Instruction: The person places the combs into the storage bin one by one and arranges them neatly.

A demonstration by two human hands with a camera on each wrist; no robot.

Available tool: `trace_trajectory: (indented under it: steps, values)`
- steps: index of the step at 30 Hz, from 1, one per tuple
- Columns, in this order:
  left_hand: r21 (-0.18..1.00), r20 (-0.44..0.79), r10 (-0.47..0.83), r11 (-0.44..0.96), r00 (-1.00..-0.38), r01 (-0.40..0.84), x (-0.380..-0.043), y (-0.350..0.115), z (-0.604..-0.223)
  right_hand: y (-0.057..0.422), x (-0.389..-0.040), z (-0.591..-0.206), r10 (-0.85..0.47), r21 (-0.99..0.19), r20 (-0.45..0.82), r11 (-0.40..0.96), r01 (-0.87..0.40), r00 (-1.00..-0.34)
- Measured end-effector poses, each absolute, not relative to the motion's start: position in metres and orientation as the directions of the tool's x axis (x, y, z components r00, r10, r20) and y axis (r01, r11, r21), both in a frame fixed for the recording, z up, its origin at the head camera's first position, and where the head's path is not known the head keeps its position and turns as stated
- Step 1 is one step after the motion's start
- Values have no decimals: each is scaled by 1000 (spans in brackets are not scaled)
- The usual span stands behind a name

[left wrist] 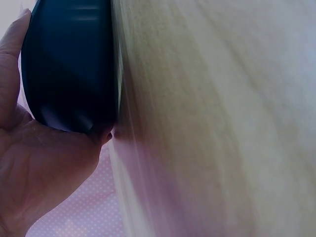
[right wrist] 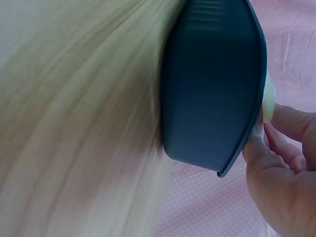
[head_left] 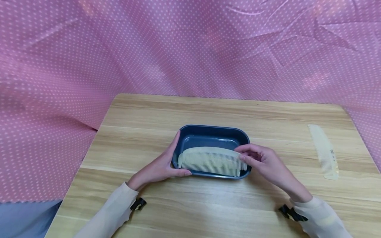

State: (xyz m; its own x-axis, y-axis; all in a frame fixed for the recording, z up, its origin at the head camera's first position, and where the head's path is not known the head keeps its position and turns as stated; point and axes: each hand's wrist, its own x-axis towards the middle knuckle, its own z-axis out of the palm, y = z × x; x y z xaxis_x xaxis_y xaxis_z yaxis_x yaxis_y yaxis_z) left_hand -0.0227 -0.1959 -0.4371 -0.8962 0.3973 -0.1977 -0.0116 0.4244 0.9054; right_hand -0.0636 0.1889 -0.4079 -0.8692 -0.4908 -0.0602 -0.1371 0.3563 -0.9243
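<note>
A dark blue rectangular container (head_left: pixel 214 130) stands on the table. My left hand (head_left: pixel 157 167) grips its left end, thumb along the front rim and fingers at the left side. In the left wrist view the palm lies against the container wall (left wrist: pixel 71 64). Inside, a pale, translucent comb (head_left: pixel 208 160) lies with its teeth toward me; a second comb seems to lie under it, mostly hidden. My right hand (head_left: pixel 265 162) pinches the comb's right end over the container's right rim. Only a pale bit of comb (right wrist: pixel 268 98) shows beyond the rim in the right wrist view.
Another pale comb (head_left: pixel 324 152) lies at the table's right side, teeth facing left. The wooden table (head_left: pixel 208 208) has rounded far corners. A pink dotted cloth (head_left: pixel 190 49) hangs behind it and down both sides.
</note>
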Motion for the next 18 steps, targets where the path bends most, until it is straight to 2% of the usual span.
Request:
trace_trajectory:
  steps: [9,18]
  values:
    - [897,-209,395,441,-895,-14,-22,-196,-438,180,-62,-408,-536,-901,-15,373,-221,-844]
    - [897,-207,391,442,-897,-15,-22,-197,-439,169,-63,-411,-612,-790,130,411,-455,-780]
